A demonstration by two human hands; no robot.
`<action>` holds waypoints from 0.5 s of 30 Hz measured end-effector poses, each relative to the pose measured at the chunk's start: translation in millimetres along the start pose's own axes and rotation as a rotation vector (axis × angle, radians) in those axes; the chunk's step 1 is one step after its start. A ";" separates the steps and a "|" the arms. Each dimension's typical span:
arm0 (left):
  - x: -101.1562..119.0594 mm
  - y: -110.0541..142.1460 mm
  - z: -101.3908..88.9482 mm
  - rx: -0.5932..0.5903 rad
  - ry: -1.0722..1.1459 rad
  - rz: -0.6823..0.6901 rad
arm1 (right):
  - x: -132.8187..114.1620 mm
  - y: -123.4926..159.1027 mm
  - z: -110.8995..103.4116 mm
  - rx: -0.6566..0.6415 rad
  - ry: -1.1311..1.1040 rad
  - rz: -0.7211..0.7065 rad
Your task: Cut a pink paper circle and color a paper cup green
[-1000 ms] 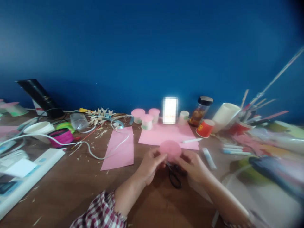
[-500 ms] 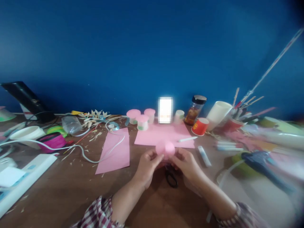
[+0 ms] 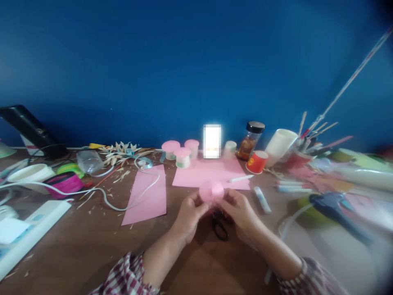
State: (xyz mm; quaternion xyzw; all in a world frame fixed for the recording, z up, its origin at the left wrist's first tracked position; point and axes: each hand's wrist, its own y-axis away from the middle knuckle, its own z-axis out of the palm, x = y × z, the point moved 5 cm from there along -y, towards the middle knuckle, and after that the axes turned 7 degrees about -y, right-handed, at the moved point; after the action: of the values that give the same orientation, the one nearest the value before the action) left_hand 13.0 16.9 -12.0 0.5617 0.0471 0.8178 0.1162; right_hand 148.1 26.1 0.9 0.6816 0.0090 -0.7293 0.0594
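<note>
Both my hands meet at the middle of a brown table and pinch a small round piece of pink paper [image 3: 211, 191], which is bent or curled between them. My left hand [image 3: 189, 214] grips its left edge with closed fingers. On the paper's right edge my right hand [image 3: 238, 211] is pinched shut. Black scissors [image 3: 219, 226] lie on the table just under my hands, partly hidden by them.
Two pink paper sheets [image 3: 145, 196] [image 3: 211, 174] lie beyond my hands, with a white pen [image 3: 241, 178] and a glue stick [image 3: 262, 200]. Small pink-topped cups [image 3: 181, 153], a jar [image 3: 250, 141], a red cup [image 3: 257, 161] and a white cable [image 3: 101, 192] crowd the back; a glue gun [image 3: 337, 209] lies right.
The pink round piece looked flat and wide a second ago; now it is folded narrower between my fingers. The view has shifted slightly to the right; my hands stay in place.
</note>
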 end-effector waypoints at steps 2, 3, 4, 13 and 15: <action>0.3 0.0 -1.0 0.006 -0.001 -0.003 | 0.8 -0.9 -1.0 -0.012 0.012 -0.003; 0.4 -0.1 -2.1 0.009 -0.002 -0.004 | 1.2 -1.5 -1.8 -0.011 0.020 -0.003; 0.3 -0.4 -3.8 0.014 0.000 -0.008 | 1.6 -2.0 -2.6 -0.009 0.028 -0.003; -5.0 -6.5 -16.9 0.046 0.196 -0.179 | -2.0 -8.1 -10.7 -0.010 0.127 -0.112; -3.3 -7.7 -18.3 0.061 0.150 -0.158 | -12.6 -8.7 -18.2 -0.034 0.328 -0.187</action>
State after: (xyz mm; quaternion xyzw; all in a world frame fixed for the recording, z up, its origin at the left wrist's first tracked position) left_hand -1.8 24.6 -23.3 0.4968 0.1246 0.8440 0.1592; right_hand 166.2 37.4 11.6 0.7864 0.0941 -0.6105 0.0006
